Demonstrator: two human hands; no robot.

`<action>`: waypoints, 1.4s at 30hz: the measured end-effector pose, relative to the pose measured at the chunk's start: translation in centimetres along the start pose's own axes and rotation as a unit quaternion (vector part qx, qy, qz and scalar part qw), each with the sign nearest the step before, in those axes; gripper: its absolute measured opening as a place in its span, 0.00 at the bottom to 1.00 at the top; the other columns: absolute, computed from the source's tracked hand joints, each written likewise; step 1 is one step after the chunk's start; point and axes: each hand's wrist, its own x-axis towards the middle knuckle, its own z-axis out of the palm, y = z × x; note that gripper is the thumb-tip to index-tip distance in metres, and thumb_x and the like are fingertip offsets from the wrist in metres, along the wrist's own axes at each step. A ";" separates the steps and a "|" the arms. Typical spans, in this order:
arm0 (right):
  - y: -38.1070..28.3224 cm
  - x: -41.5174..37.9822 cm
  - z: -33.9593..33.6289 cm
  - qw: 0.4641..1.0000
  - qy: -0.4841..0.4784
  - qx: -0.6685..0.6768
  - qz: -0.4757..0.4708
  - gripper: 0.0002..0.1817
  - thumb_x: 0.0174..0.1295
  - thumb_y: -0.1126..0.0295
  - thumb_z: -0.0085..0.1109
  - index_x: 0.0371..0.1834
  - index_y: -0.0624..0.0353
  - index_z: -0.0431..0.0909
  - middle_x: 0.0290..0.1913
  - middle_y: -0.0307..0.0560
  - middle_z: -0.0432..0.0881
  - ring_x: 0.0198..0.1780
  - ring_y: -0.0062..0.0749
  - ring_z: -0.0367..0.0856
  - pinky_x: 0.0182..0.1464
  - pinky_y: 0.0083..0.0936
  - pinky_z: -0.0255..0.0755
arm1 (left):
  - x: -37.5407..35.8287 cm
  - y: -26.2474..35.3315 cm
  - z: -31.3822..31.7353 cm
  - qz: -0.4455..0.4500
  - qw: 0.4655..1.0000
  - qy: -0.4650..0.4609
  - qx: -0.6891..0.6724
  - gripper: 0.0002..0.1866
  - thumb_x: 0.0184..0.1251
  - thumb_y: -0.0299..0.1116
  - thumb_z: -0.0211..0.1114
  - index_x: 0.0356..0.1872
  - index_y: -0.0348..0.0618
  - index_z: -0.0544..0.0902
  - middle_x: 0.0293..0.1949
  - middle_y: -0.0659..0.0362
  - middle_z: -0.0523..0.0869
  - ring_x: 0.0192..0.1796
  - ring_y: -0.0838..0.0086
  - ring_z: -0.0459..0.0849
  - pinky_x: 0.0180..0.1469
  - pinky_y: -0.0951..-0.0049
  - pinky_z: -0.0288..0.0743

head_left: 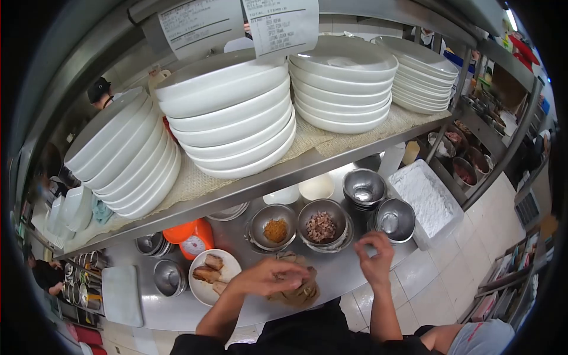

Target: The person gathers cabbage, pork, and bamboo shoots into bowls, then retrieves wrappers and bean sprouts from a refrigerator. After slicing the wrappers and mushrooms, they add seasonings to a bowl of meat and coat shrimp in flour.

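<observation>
My left hand (pixel 273 277) is open, palm partly down with its fingers stretched to the right, above a crumpled brown cloth or paper (pixel 302 291) at the counter's front edge. Nothing shows in its grasp. Just below a small steel bowl (pixel 395 220), my right hand (pixel 376 255) is raised with fingers curved and a gap at the thumb; I see nothing held. Behind my hands stand a steel bowl with orange-brown powder (pixel 276 231) and another with chopped brownish pieces (pixel 320 227). Left of my left wrist, a white plate (pixel 198 283) carries several browned chunks, probably meat.
A shelf edge (pixel 254 180) with stacked white plates (pixel 234 118) overhangs the counter. Order slips (pixel 281 26) hang above. An orange scale (pixel 195 239), a white board (pixel 122 296) and a tub of white powder (pixel 426 195) flank the workspace. Another person's arm (pixel 441 337) is at lower right.
</observation>
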 end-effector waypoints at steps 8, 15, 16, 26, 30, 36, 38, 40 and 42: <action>-2.3 -3.9 5.2 0.995 -0.085 0.052 0.011 0.06 0.47 0.73 0.67 0.28 0.60 0.80 0.36 0.49 0.80 0.42 0.43 0.78 0.46 0.33 0.70 | -7.8 -8.6 6.5 -0.292 0.941 0.127 -0.117 0.12 0.66 0.31 0.58 0.47 0.38 0.80 0.38 0.58 0.84 0.40 0.79 0.81 0.44 0.80 0.73; -2.1 -3.1 5.3 0.992 -0.102 0.058 0.046 0.06 0.48 0.73 0.66 0.28 0.60 0.79 0.37 0.49 0.80 0.40 0.42 0.79 0.43 0.30 0.72 | -7.5 -10.6 8.4 -0.251 0.964 0.075 0.051 0.15 0.61 0.38 0.62 0.44 0.41 0.81 0.38 0.51 0.85 0.38 0.61 0.84 0.42 0.68 0.75; -2.0 -2.8 5.1 0.993 -0.084 0.066 0.043 0.06 0.48 0.74 0.66 0.28 0.60 0.79 0.37 0.48 0.80 0.38 0.40 0.79 0.41 0.28 0.72 | -6.9 -10.1 8.3 -0.252 0.963 0.078 0.048 0.15 0.61 0.38 0.62 0.44 0.41 0.81 0.38 0.51 0.85 0.38 0.61 0.84 0.42 0.68 0.75; 0.7 -0.3 2.7 0.994 -0.084 0.062 0.030 0.08 0.47 0.75 0.68 0.30 0.61 0.79 0.36 0.46 0.79 0.32 0.31 0.77 0.33 0.24 0.70 | -1.7 -7.4 8.4 -0.285 0.945 0.066 0.145 0.17 0.63 0.45 0.56 0.40 0.41 0.78 0.38 0.48 0.83 0.44 0.52 0.81 0.46 0.60 0.73; 1.7 -0.3 2.0 0.993 -0.090 0.071 0.037 0.07 0.47 0.75 0.68 0.29 0.61 0.79 0.34 0.46 0.79 0.31 0.30 0.77 0.32 0.23 0.70 | 0.4 -7.3 9.4 -0.283 0.947 0.022 0.147 0.17 0.64 0.45 0.54 0.42 0.41 0.78 0.41 0.47 0.82 0.48 0.52 0.79 0.49 0.59 0.71; 3.3 0.9 0.2 0.989 -0.119 0.078 0.046 0.05 0.51 0.76 0.65 0.28 0.64 0.78 0.35 0.46 0.79 0.31 0.27 0.77 0.32 0.21 0.71 | 3.8 -7.1 11.4 -0.248 0.953 0.027 0.170 0.17 0.65 0.43 0.53 0.45 0.40 0.78 0.45 0.46 0.81 0.49 0.51 0.78 0.51 0.58 0.71; 4.5 1.4 0.0 0.991 -0.104 0.089 0.015 0.05 0.49 0.76 0.66 0.27 0.62 0.79 0.32 0.46 0.80 0.28 0.30 0.77 0.30 0.23 0.70 | 5.1 -6.3 11.6 -0.254 0.951 0.017 0.174 0.18 0.65 0.43 0.53 0.46 0.40 0.77 0.46 0.46 0.80 0.50 0.51 0.78 0.52 0.58 0.70; 4.9 2.1 -0.5 0.987 -0.129 0.091 0.020 0.05 0.49 0.76 0.66 0.27 0.62 0.79 0.31 0.47 0.80 0.28 0.29 0.77 0.30 0.23 0.70 | 5.7 -6.0 11.9 -0.262 0.948 0.007 0.180 0.18 0.65 0.43 0.53 0.47 0.40 0.77 0.47 0.46 0.80 0.51 0.51 0.78 0.53 0.58 0.70; 5.3 2.6 -0.7 0.983 -0.154 0.091 0.027 0.05 0.49 0.76 0.66 0.27 0.62 0.79 0.31 0.47 0.80 0.27 0.29 0.76 0.30 0.23 0.70 | 6.1 -6.2 12.5 -0.282 0.941 -0.006 0.186 0.19 0.65 0.43 0.53 0.50 0.40 0.76 0.47 0.45 0.80 0.52 0.51 0.77 0.55 0.59 0.69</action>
